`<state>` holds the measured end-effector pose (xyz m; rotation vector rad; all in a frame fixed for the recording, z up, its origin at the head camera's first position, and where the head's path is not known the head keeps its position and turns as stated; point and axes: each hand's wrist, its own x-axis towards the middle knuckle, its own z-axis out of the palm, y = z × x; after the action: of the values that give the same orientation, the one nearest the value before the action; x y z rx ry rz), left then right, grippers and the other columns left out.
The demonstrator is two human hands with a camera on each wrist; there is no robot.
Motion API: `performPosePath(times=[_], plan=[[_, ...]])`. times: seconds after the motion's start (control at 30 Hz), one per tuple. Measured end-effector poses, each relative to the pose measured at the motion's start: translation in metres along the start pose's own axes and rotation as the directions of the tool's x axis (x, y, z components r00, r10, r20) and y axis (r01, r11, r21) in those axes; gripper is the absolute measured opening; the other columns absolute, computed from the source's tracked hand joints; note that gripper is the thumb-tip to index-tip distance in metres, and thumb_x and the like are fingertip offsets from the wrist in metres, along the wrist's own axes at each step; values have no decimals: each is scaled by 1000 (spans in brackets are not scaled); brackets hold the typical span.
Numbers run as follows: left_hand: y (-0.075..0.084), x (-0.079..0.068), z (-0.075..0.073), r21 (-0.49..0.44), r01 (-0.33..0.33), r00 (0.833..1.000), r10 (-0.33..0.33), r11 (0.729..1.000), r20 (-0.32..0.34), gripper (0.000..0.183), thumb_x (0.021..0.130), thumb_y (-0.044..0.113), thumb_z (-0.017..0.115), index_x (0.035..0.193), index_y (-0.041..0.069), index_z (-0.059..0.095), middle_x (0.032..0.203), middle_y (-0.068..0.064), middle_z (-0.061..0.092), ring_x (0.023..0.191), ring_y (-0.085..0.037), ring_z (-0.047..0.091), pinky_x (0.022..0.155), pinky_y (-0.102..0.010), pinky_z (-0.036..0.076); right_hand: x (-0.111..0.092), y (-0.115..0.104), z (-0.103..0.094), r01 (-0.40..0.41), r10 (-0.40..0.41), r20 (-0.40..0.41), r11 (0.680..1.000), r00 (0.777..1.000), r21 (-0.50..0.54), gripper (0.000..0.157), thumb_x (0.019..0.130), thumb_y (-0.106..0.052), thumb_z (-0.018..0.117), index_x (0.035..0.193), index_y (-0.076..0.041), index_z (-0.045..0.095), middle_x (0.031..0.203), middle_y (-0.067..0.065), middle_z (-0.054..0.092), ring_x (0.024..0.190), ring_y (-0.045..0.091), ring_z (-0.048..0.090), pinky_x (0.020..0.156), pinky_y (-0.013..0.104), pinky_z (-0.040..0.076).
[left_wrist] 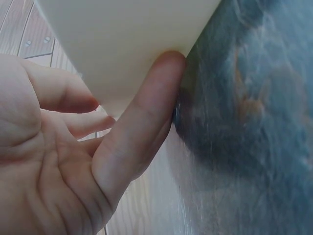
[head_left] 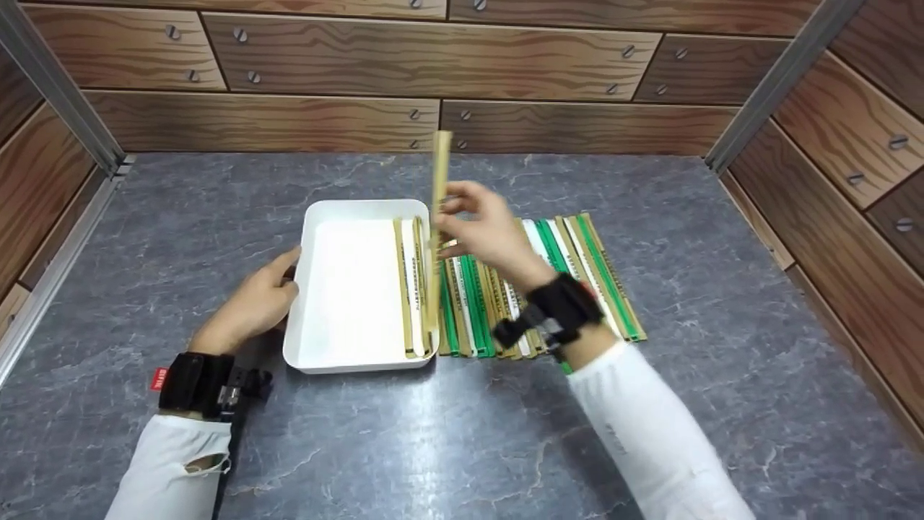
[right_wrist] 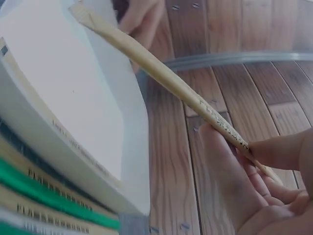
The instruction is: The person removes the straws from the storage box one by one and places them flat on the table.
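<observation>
A tan wrapped straw (head_left: 442,170) stands almost upright in my right hand (head_left: 491,227), above the tray's right edge. In the right wrist view my thumb and fingers (right_wrist: 222,171) pinch that straw near one end; its far end (right_wrist: 85,15) is flattened. My left hand (head_left: 253,303) touches the left outer side of the white tray (head_left: 346,289). The left wrist view shows a digit (left_wrist: 142,110) against the tray wall (left_wrist: 127,39), low by the table. A few tan and white straws (head_left: 416,289) lie lengthwise along the tray's right side.
Right of the tray, a row of several green, white and tan straws (head_left: 469,310) lies side by side on the grey marbled table (head_left: 346,448). My right forearm covers part of the row. Wood-patterned panels (head_left: 433,58) stand behind and at both sides.
</observation>
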<state>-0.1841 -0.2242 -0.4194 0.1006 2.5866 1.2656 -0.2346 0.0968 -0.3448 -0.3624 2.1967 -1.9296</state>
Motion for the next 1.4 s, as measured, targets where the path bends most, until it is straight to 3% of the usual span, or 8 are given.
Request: performPosePath(times=[0.2,0.37,0.53,0.67,0.87,0.97,1.17,1.4], plan=[[0,0,-1,1,2,1000,-2,1000,-6,65,106,13,35,167,4,13,152,-32,44,107,-36,62,80,-38,55,-12,11,-73,11,-5,-101,998,995,54,40,99,1,65,137,9,56,108,12,67,82,18,70,81,37,64],[1,0,-1,17,1,1000,-1,1000,4,66,106,12,36,167,4,13,153,-32,44,117,-38,59,90,-45,52,-22,27,-145,-102,104,-179,995,978,24,47,100,-6,67,143,8,53,108,9,67,86,16,70,84,32,63],[2,1,-2,-23,26,999,-25,999,31,66,107,13,33,167,6,8,148,-33,49,113,-36,62,79,-37,55,-34,44,-201,-280,246,-198,946,949,-163,53,102,-14,66,148,7,49,119,14,66,87,15,71,83,34,63],[4,1,-1,-9,24,1000,-24,1000,14,66,106,13,34,167,6,11,149,-32,49,113,-35,61,82,-37,53,-41,61,-231,-340,293,-191,889,937,-307,52,103,-12,62,147,12,47,113,14,65,82,13,70,81,35,64],[2,2,0,7,12,1000,-12,1000,-9,66,105,11,35,167,5,14,147,-31,51,115,-35,59,91,-41,51,-45,74,-249,-371,335,-162,793,928,-483,49,103,-12,62,141,17,51,101,13,70,75,13,69,70,35,65],[0,2,1,3,9,1000,-9,1000,-17,66,104,11,35,167,5,15,145,-31,53,112,-35,61,86,-39,53,-42,80,-249,-392,356,-176,748,918,-535,47,100,-11,65,137,16,56,95,12,71,70,13,69,65,33,64],[0,3,2,2,-8,999,8,1000,-34,66,103,10,36,166,3,17,142,-32,55,105,-34,63,74,-32,55,-35,90,-243,-433,385,-207,719,899,-543,44,98,-10,68,133,15,60,93,11,73,67,13,70,63,33,64],[1,1,1,-23,2,1000,-3,1000,-17,65,104,10,35,166,3,15,142,-34,54,106,-36,65,73,-35,58,-26,92,-239,-387,337,-202,687,919,-615,39,97,-11,65,127,13,66,95,17,74,67,13,70,62,33,64]])
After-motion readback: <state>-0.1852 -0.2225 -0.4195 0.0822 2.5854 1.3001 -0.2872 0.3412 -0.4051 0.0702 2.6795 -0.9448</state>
